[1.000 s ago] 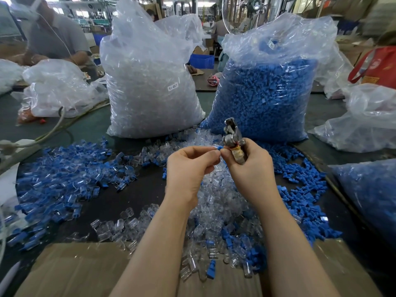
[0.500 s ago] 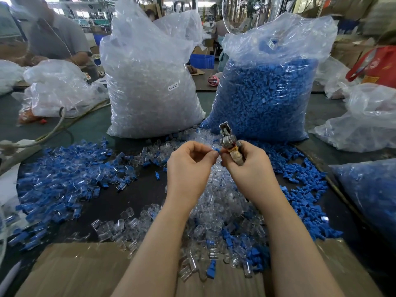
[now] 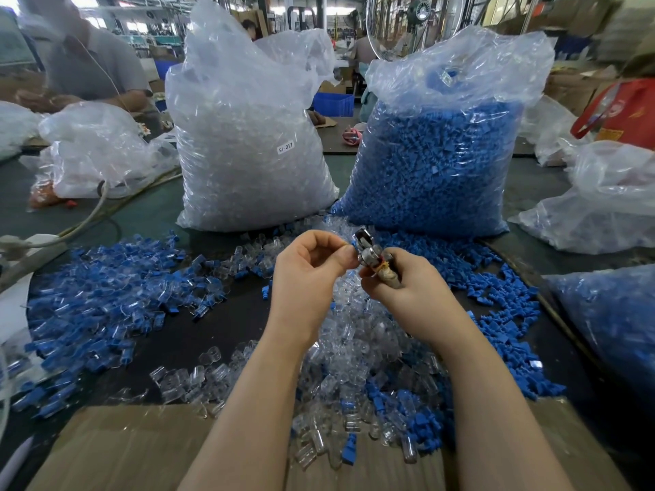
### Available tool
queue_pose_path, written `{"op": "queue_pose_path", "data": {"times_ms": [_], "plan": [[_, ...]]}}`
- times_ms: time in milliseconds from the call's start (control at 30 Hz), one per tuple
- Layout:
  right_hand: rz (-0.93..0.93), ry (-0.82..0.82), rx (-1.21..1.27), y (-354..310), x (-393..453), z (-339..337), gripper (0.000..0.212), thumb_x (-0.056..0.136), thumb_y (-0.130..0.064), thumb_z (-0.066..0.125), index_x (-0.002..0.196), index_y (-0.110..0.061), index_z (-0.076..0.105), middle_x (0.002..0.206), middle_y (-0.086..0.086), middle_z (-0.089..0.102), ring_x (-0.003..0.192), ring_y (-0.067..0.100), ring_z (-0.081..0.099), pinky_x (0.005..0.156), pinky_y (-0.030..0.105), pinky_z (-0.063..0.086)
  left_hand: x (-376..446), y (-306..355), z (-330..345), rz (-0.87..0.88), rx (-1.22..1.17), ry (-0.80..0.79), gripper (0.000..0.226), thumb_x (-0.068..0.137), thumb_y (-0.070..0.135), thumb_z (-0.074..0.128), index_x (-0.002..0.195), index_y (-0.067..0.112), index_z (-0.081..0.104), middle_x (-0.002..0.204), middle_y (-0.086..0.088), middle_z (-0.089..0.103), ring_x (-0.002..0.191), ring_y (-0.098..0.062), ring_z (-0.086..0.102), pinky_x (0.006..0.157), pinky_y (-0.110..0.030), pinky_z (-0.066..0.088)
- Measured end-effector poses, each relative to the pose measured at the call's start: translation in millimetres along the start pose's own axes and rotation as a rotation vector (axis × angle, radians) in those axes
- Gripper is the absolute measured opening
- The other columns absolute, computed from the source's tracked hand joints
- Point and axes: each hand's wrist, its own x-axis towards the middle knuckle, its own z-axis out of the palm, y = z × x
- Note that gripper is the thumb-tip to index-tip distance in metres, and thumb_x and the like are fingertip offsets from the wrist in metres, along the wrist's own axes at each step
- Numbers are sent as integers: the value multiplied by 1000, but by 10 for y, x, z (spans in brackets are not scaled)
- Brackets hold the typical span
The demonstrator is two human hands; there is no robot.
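1. Dark work table (image 3: 198,334) is sitting in a busy factory hall w/ a fan (image 3: 421,12) standing at the back. A flat cardboard sheet (image 3: 117,451) is lying along the near edge.
2. Another person (image 3: 88,58) in a grey top is working at the far left, behind a small clear bag (image 3: 99,147).
3. Two big plastic sacks are standing upright side by side: clear-parts sack (image 3: 248,154) on the left, blue-parts sack (image 3: 436,171) on the right.
4. Loose piles are covering the table: clear caps (image 3: 358,334) in the centre under the wrists, blue plugs (image 3: 496,306) to the right, mixed blue/clear pieces (image 3: 106,295) to the left.
5. Right hand (image 3: 407,295) is gripping a small metal tool (image 3: 370,251), fingers curled round its lower shaft, tool head poking up and tilting left.
6. Left hand (image 3: 308,274) is pinching a tiny blue piece (image 3: 351,248) btwn thumb and forefinger, other fingers curled in.
7. Blue piece is sitting at the left fingertips, right against the tool, just below its head; both hands are hovering above the clear caps, knuckles almost meeting.
8. White label (image 3: 285,148) on the clear-parts sack is reading "SJ-017". A red bag (image 3: 623,111) at the far right is showing print, too blurred to read.
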Motion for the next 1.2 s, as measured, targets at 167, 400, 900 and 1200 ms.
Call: {"op": "queue_pose_path", "data": {"times_ms": [167, 400, 900, 1200], "plan": [[-9, -4, -45, 13, -1, 3, 12, 92, -23, 61, 95, -12, 60, 76, 9, 64, 73, 29, 58, 65, 45, 48, -2, 4, -16, 16, 7, -18, 9, 88, -2, 66, 85, 7, 65, 70, 7, 69, 69, -2, 66, 66, -13, 51], [-8, 23, -102, -12, -7, 2, 6, 87, -14, 56, 89, -12, 62, 74, 6, 64, 68, 25, 56, 62, 44, 48, -6, 24, -25, 17, 15, -28, 7, 88, -1, 66, 86, 6, 65, 70, 8, 68, 68, -2, 64, 66, -14, 50], [127, 135, -263, 98, 29, 3, 20, 89, -26, 56, 73, -20, 47, 67, -2, 55, 63, 15, 50, 50, 31, 29, 76, 32, -264, -418, -530, 373, 10, 85, 8, 69, 95, 7, 69, 83, -6, 77, 74, -12, 74, 66, -21, 59], [576, 207, -558, 312, -28, -134, 16, 89, -25, 57, 89, -14, 46, 74, 3, 47, 61, 20, 43, 50, 30, 29, 137, -61, -1089, -388, -1177, 953, 14, 99, 14, 54, 94, 8, 66, 81, 0, 72, 72, -9, 72, 60, -19, 58]]}}
